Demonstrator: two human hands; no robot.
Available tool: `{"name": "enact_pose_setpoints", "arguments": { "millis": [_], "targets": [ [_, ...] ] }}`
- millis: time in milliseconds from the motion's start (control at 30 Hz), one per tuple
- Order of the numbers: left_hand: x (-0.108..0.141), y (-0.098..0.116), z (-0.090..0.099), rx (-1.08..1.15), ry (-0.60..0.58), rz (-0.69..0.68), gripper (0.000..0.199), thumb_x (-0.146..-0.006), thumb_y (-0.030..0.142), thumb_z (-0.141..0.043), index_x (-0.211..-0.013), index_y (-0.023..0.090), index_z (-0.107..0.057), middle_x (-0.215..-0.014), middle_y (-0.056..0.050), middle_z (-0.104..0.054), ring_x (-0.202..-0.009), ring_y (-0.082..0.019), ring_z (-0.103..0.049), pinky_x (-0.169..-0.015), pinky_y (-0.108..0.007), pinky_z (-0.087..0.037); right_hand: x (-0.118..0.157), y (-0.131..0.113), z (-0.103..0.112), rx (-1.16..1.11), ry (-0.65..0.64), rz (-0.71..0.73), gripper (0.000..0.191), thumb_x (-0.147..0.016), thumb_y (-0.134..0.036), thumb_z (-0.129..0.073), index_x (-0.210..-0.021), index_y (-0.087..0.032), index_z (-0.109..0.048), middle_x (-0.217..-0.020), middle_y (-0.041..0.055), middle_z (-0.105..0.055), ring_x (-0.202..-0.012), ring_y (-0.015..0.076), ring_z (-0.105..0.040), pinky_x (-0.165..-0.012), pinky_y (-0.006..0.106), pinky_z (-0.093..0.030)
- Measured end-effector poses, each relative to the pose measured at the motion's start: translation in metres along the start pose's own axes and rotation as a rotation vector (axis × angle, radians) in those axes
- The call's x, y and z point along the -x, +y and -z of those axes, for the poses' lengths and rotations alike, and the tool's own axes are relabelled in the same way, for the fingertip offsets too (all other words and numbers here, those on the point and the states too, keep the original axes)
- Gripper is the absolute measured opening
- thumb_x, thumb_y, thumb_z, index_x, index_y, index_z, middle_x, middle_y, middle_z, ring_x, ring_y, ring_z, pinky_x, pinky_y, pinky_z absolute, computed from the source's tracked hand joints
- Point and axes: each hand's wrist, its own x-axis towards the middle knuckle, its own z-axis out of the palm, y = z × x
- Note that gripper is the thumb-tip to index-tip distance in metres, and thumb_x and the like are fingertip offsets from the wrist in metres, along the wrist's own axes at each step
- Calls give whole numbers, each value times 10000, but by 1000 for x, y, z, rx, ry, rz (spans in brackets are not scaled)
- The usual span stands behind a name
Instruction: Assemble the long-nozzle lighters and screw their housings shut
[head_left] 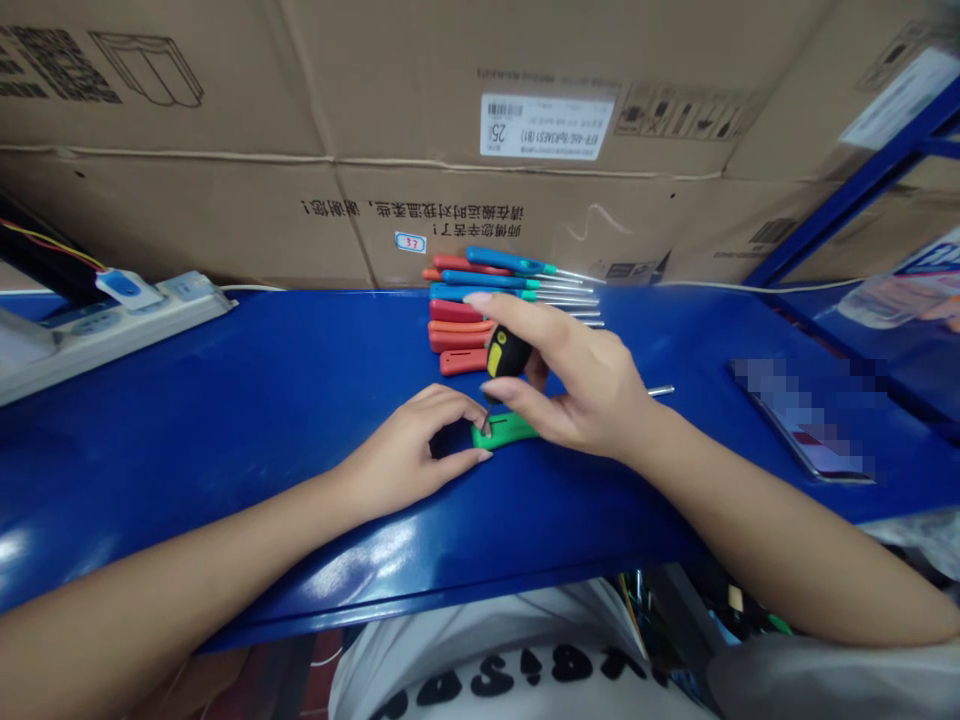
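A white power strip (127, 310) is placed at the far left of a blue metal bench (225, 470). A green screwdriver handle (504, 430) is laid flat on the bench, its end enclosed by the curled fingers of the left hand (405, 450). A black-and-yellow handle (506, 352) is pinched between thumb and fingers by the right hand (577, 385), just before a row of red and blue screwdrivers (457, 312), whose shafts are pointed right. A pixel-blurred phone (806, 420) is laid further right.
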Motion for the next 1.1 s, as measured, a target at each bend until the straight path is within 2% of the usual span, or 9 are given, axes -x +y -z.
{"name": "enact_pose_setpoints", "arguments": {
  "millis": [100, 300, 500, 667, 733, 833, 900, 1033, 1100],
  "targets": [
    [0, 1, 1, -4, -19, 26, 158, -920, 300, -718, -1048, 222, -666, -1074, -27, -710, -1060, -221, -629, -964, -388, -502, -3, -4, 1, -123, -57, -80, 456, -1073, -229, -356, -1529, -242, -380, -1547, 47, -523, -1335, 197, -592, -1099, 367, -530],
    [0, 0, 1, -2, -12, -2, 153, -923, 294, -712, -1049, 225, -659, -1090, -37, -715, -1064, -229, -643, -964, -402, -510, 0, -2, 0, 3, 77, -5, 440, -973, -362, -649, -1388, -252, -552, -1290, 62, -712, -1091, 198, -718, -948, 325, -612],
    [-1, 3, 2, -2, -36, 27, 157, -921, 291, -715, -1062, 230, -682, -1108, -32, -720, -1094, -229, -626, -988, -405, -499, -3, -5, 5, -246, -57, -209, 404, -1074, -299, -405, -1461, -252, -510, -1206, 34, -725, -944, 164, -734, -893, 368, -625],
    [-1, 2, 2, 0, -20, 1, 161, -927, 289, -710, -1067, 221, -666, -1112, -30, -727, -1096, -221, -640, -1019, -404, -488, -4, 0, 7, -67, 78, -20, 334, -940, -322, -694, -1254, -214, -655, -1075, 41, -749, -905, 170, -712, -857, 327, -613],
    [-1, 2, 2, 0, -19, 5, 169, -927, 293, -711, -1075, 224, -667, -1123, -31, -725, -1105, -223, -636, -1021, -404, -486, -4, -1, 7, -65, 67, -18, 349, -967, -298, -645, -1301, -203, -622, -1175, 70, -733, -1020, 195, -703, -847, 327, -615],
    [-1, 3, 2, -6, -36, 27, 165, -927, 305, -713, -1069, 229, -675, -1110, -33, -722, -1100, -229, -630, -997, -403, -496, -4, -3, 6, -234, -59, -124, 424, -1051, -252, -435, -1472, -227, -474, -1405, 73, -638, -1144, 191, -682, -864, 330, -622],
    [-1, 3, 2, -11, -39, 29, 165, -928, 313, -712, -1067, 231, -676, -1100, -31, -721, -1094, -229, -631, -993, -403, -498, -3, -3, 6, -268, -88, -157, 410, -1063, -272, -422, -1468, -239, -476, -1401, 59, -646, -1121, 177, -699, -870, 322, -625],
    [0, 2, 2, -10, -30, 6, 167, -941, 320, -698, -1080, 233, -665, -1117, -32, -726, -1103, -228, -643, -1009, -409, -495, -1, 1, 5, -4, 101, -5, 319, -952, -371, -680, -1223, -206, -648, -1130, 58, -768, -933, 176, -746, -823, 294, -621],
    [0, 1, 2, -7, -26, 1, 168, -941, 326, -696, -1077, 232, -666, -1117, -38, -727, -1108, -233, -641, -1001, -411, -501, -2, 1, 6, 50, 161, 62, 259, -965, -334, -654, -1192, -209, -662, -1050, 45, -783, -904, 172, -750, -818, 289, -617]
  ]
}}
